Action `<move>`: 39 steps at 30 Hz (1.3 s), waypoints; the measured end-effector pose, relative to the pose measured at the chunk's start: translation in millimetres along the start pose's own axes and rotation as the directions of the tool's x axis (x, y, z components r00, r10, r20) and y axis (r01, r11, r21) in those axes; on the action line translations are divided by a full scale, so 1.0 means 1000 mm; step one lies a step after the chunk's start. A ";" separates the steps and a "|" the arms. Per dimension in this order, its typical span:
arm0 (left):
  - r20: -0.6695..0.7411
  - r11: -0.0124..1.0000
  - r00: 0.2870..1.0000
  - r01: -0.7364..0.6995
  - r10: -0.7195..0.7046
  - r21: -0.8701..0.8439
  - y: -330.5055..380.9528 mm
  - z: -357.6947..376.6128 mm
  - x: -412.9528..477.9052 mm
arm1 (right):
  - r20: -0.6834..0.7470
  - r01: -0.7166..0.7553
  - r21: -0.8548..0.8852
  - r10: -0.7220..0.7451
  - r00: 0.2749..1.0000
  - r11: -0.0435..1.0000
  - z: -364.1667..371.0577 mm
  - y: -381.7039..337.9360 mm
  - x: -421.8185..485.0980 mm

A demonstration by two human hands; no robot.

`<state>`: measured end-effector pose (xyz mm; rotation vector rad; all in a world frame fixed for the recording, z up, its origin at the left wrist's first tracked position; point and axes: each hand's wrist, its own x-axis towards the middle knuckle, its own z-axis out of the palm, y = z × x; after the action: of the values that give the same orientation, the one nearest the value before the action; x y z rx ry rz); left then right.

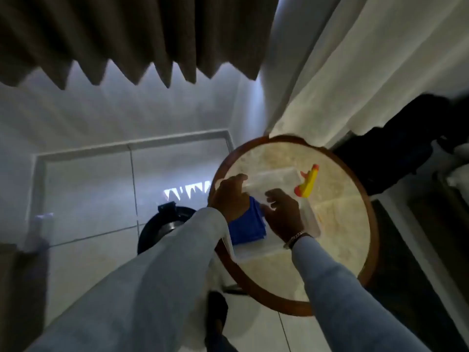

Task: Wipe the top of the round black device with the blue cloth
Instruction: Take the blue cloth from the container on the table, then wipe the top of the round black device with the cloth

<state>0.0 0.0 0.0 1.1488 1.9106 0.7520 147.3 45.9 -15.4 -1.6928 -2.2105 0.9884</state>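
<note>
STEP: fetching cloth | folded blue cloth (pixel 250 224) in clear plastic tray (pixel 276 179) on round wood-rimmed table (pixel 365 189) | left hand (pixel 229 196) and right hand (pixel 283 212) over it, fingers loosely apart, grip unclear | round black device (pixel 162 228) on floor left | NEXT: lift cloth, carry down to device top

Looking down onto a round desk (pixel 337 252) with a brown wooden rim and a pale stone top. On it, a clear plastic container (pixel 276 179), with a yellow and orange toy (pixel 308 182) at its far right corner. Inside the container, a folded blue cloth (pixel 247 228). Left hand (pixel 229 196) over the container's left edge, fingers curled, touching or just above the cloth. Right hand (pixel 283 213) just beside the cloth, fingers bent, grip unclear through blur. On the tiled floor left of the desk, the round black device (pixel 162 228), partly hidden behind the left sleeve (pixel 152 275). Brown pleated curtain (pixel 127 34) above.
</note>
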 end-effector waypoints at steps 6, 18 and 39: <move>0.270 0.935 0.947 0.070 -0.172 0.346 -0.048 0.070 0.050 | 0.196 -0.177 -0.010 0.175 0.965 0.984 0.060 0.075 0.021; 0.141 1.000 0.990 -0.013 0.012 0.008 -0.055 0.067 0.054 | 0.090 -0.256 0.358 0.239 0.967 0.898 0.062 0.066 0.020; -0.047 0.989 0.991 0.119 -0.123 -0.090 -0.373 -0.015 -0.024 | -0.178 0.218 0.136 -0.193 0.965 0.966 0.318 0.006 -0.002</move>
<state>-172.8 -179.2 -279.2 0.9594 1.9523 0.7977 -12.1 -79.5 -260.6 -1.3914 -2.0938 0.9084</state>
